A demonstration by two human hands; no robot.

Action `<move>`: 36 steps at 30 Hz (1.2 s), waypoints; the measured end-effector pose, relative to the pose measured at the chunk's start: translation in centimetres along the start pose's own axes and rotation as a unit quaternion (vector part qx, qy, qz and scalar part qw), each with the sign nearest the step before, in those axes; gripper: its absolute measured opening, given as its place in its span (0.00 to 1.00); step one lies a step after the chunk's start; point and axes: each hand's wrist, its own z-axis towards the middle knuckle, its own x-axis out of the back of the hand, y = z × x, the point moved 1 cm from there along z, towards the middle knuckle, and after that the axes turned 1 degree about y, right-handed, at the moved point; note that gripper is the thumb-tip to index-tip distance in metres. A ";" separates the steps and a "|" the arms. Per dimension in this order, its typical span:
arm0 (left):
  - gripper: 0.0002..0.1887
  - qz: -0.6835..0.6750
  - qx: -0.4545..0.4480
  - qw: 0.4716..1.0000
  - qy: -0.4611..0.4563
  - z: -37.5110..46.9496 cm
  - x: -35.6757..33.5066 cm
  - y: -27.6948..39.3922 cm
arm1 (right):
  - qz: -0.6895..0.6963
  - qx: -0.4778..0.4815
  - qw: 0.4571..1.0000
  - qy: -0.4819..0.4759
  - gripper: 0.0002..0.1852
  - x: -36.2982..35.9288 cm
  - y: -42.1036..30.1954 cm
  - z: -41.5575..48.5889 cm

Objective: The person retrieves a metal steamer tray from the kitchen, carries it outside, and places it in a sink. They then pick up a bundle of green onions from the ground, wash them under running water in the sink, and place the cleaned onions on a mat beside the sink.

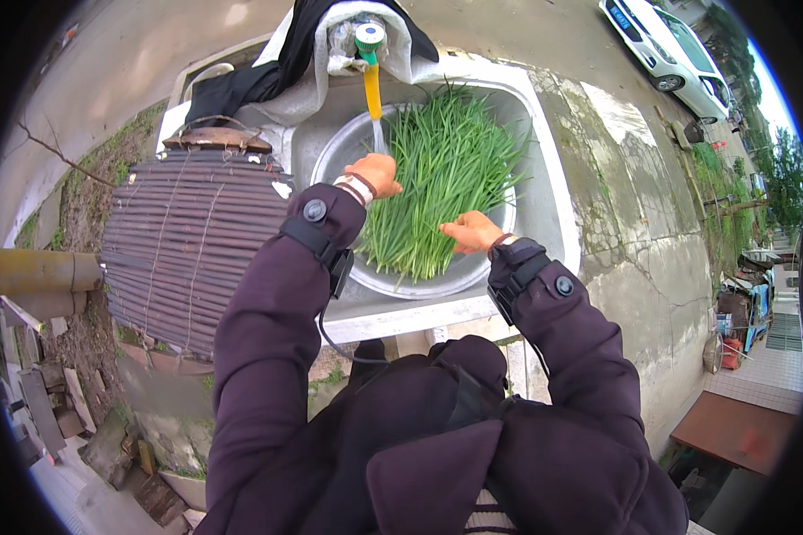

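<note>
A big heap of long green leaves (441,180), seemingly garlic chives, fills a round metal basin (326,167) inside the sink (542,194). From a tap with a green collar, water runs through a yellow spout (373,90) into the basin's left side. My left hand (373,175) is just below the stream, curled at the left edge of the leaves; its fingertips are hidden. At the lower right of the heap, my right hand (474,232) has its fingers bent against the leaves. Whether either hand grips any leaves is not visible.
Left of the sink lies a mat of dark slats (167,234) tied with wire, a wooden piece (217,139) at its top. Black cloth (241,90) and white sheeting (301,100) drape around the tap. A white car (676,57) stands at upper right.
</note>
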 end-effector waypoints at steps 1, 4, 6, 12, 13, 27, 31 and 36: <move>0.19 -0.013 -0.028 0.999 0.043 -0.1 1.8 0.4 | -0.012 0.039 0.999 0.006 0.25 0.7 -0.3 -0.6; 0.11 -0.149 -0.100 0.923 0.342 -0.1 7.3 1.1 | 0.175 0.139 0.974 0.033 0.19 1.0 -0.8 -2.3; 0.12 -0.178 -0.069 0.880 0.435 0.6 10.9 1.0 | 0.229 0.166 0.959 0.013 0.18 1.5 -0.7 -3.5; 0.36 0.012 0.124 0.922 0.367 4.4 17.5 1.2 | 0.313 0.222 0.923 0.007 0.17 3.8 1.1 -6.6; 0.34 0.029 0.148 0.920 0.361 5.1 17.7 1.3 | 0.319 0.229 0.920 0.015 0.16 4.2 1.9 -6.9; 0.20 0.176 -0.009 0.945 0.276 7.7 18.6 0.1 | 0.391 0.208 0.896 0.046 0.15 8.2 9.2 -6.7; 0.19 0.202 -0.058 0.944 0.255 8.0 18.5 -0.9 | 0.398 0.198 0.895 0.033 0.13 8.6 9.1 -6.6; 0.20 0.214 -0.083 0.944 0.237 8.1 18.6 -1.3 | 0.370 0.207 0.904 0.048 0.15 9.0 7.9 -7.1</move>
